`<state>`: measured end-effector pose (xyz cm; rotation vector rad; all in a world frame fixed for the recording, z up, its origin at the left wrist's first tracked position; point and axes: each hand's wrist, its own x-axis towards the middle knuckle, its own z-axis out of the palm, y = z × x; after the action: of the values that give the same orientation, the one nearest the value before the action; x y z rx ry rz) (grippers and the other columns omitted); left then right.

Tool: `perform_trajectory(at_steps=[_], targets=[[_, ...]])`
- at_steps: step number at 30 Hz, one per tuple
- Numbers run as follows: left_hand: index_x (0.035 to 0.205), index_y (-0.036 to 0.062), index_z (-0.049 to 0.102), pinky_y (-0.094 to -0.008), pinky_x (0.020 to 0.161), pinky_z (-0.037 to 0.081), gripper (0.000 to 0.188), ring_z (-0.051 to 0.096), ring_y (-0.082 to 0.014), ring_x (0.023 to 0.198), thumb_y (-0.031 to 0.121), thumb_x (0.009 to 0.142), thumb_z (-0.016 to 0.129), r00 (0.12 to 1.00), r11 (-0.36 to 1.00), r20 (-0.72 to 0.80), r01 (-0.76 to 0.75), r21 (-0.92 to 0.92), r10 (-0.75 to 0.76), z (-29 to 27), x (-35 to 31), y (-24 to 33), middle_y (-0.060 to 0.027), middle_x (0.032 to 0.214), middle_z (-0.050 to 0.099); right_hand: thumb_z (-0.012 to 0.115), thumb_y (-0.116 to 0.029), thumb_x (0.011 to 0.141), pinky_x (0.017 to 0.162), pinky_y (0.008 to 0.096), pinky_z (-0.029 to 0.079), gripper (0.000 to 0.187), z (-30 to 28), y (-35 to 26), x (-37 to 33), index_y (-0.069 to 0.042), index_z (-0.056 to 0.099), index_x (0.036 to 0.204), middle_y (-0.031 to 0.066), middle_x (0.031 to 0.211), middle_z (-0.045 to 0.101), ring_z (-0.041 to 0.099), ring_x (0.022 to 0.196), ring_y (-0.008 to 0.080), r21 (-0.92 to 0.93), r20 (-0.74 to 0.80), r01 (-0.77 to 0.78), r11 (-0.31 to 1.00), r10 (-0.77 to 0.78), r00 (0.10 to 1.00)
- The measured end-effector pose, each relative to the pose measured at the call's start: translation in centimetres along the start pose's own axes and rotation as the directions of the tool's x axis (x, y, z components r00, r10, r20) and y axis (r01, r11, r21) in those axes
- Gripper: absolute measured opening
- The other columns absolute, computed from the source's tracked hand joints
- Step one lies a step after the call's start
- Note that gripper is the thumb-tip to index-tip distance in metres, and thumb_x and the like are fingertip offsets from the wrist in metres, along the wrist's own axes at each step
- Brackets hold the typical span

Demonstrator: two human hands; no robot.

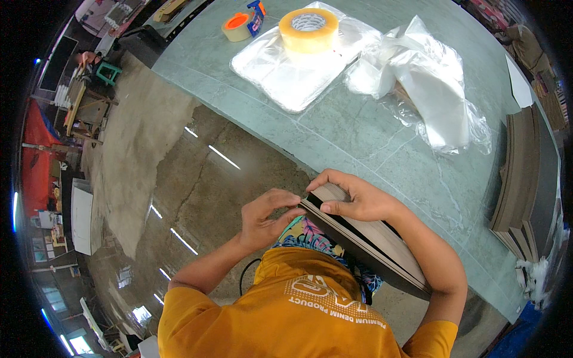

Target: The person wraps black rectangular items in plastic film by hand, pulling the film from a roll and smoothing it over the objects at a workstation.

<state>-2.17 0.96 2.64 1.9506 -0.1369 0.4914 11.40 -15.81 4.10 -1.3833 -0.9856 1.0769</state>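
Note:
A stack of thin grey-brown boards [370, 238] with some dark faces leans at the near edge of the table, close against my body. My right hand [361, 200] grips its upper end, thumb on the near side and fingers bent over the far corner. A dark gap shows between boards under that thumb, so the stack is slightly parted there. At the same corner, my left hand [265, 218] pinches the edge of the front boards between thumb and fingertips. My right forearm hides part of the stack's lower end.
On the grey-green table [358, 137] lie a pile of clear plastic bags [292, 89], a large tape roll [309, 30] on it, a tape dispenser [242, 25] and crumpled plastic [427, 83]. More boards [516, 173] stand at the right. Far left, a person sits near a green stool [108, 73].

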Motion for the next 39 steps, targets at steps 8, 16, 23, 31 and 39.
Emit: perform_trajectory(at_steps=[8, 16, 23, 31, 39], targets=[[0.087, 0.0021, 0.058, -0.0252, 0.062, 0.046, 0.024, 0.058, -0.0168, 0.072, 0.001, 0.065, 0.069, 0.999, 0.998, 0.026, 0.027, -0.063, -0.026, -0.2, 0.1, 0.2, -0.0095, 0.081, 0.061, 0.057, -0.013, 0.077, 0.088, 0.0287, 0.033, 0.031, -0.2, 0.0, -0.1, -0.003, 0.047, 0.105, 0.0095, 0.101, 0.051, 0.045, 0.1, 0.0183, -0.033, -0.007, 0.019, 0.999, -0.019, 1.0], [0.089, 0.0038, 0.06, -0.0259, 0.061, 0.046, 0.027, 0.058, -0.0179, 0.071, 0.001, 0.064, 0.07, 0.999, 1.0, 0.037, -0.023, 0.019, 0.022, -0.1, 0.5, 0.5, -0.0071, 0.08, 0.06, 0.057, -0.014, 0.077, 0.089, 0.029, 0.033, 0.032, -0.2, 0.3, 0.0, -0.003, 0.047, 0.105, 0.01, 0.101, 0.051, 0.045, 0.1, 0.0184, -0.023, -0.012, 0.021, 1.0, -0.021, 1.0], [0.094, 0.0047, 0.059, -0.0259, 0.062, 0.046, 0.034, 0.057, -0.0166, 0.074, 0.006, 0.062, 0.072, 0.986, 0.979, 0.062, -0.159, 0.132, 0.152, -0.4, 0.3, 0.2, -0.0074, 0.081, 0.057, 0.058, -0.014, 0.077, 0.089, 0.0293, 0.033, 0.032, -0.3, 0.3, -0.1, -0.002, 0.047, 0.105, 0.0099, 0.101, 0.051, 0.046, 0.1, 0.0189, -0.012, -0.011, 0.012, 1.0, -0.012, 1.0], [0.096, 0.0036, 0.055, -0.0245, 0.068, 0.042, 0.035, 0.051, -0.0133, 0.074, 0.01, 0.065, 0.072, 0.967, 0.977, 0.156, 0.209, -0.042, -0.2, 0.3, 0.6, 1.3, -0.0071, 0.082, 0.053, 0.058, -0.019, 0.078, 0.088, 0.0296, 0.033, 0.036, -0.3, 0.7, 0.0, -0.004, 0.045, 0.107, 0.0089, 0.103, 0.05, 0.045, 0.101, 0.018, -0.071, -0.027, 0.057, 0.996, -0.059, 0.998], [0.102, -0.0006, 0.053, -0.0228, 0.073, 0.04, 0.026, 0.049, -0.0108, 0.083, 0.008, 0.078, 0.058, 0.899, 0.833, 0.077, 0.43, -0.349, -0.431, 1.8, 0.3, 2.3, -0.0068, 0.089, 0.051, 0.061, -0.024, 0.077, 0.085, 0.0295, 0.033, 0.04, -0.1, 0.4, -0.2, -0.005, 0.042, 0.106, 0.0085, 0.101, 0.049, 0.044, 0.098, 0.0172, -0.003, -0.013, -0.09, 0.996, 0.09, 0.996]])
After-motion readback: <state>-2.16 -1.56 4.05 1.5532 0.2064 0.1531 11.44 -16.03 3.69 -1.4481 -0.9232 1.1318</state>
